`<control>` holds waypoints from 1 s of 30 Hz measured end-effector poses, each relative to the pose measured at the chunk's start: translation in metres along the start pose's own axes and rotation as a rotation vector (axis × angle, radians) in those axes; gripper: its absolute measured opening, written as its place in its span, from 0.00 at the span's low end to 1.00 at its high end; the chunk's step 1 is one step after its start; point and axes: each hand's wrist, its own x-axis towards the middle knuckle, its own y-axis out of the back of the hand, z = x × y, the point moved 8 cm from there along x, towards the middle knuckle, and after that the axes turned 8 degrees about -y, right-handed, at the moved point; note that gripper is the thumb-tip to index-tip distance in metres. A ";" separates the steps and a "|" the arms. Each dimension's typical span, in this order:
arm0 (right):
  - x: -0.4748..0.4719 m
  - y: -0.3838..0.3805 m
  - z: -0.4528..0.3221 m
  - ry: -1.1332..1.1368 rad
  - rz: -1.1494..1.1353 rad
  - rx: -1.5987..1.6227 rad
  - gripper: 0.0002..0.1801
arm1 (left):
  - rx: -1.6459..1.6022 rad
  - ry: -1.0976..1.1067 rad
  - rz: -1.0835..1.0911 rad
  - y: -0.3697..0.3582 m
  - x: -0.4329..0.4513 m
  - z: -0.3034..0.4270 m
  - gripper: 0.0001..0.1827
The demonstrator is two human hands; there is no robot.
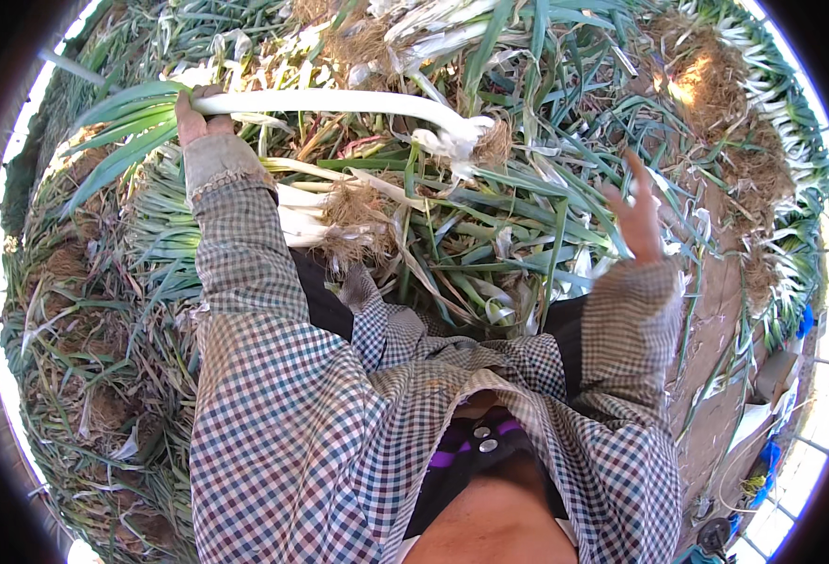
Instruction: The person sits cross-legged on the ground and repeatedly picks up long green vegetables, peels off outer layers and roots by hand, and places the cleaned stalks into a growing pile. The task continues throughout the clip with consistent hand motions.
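Note:
My left hand (203,116) is closed around a leek (330,103) where its white shaft meets the green leaves. The leek is held sideways, its leaves fanning out to the left and its root end, with torn pale skins hanging from it, pointing right. To the right, my right hand (636,211) is raised with fingers apart and holds nothing. Loose green leek leaves (499,211) lie beneath and between the hands. Just below the held leek, several leeks (305,215) with bushy brown roots (358,218) lie together beside my left forearm.
More leeks (450,35) are heaped at the top. A long row of leeks (795,190) curves along the right, roots facing inward. Leaves and roots (90,366) cover the left ground. Bare soil (714,352) shows at right, near blue plastic (767,465).

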 end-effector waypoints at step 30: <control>0.358 -0.307 -0.105 -0.502 -0.236 -0.123 0.30 | 1.992 0.064 0.446 0.379 -0.002 0.098 0.44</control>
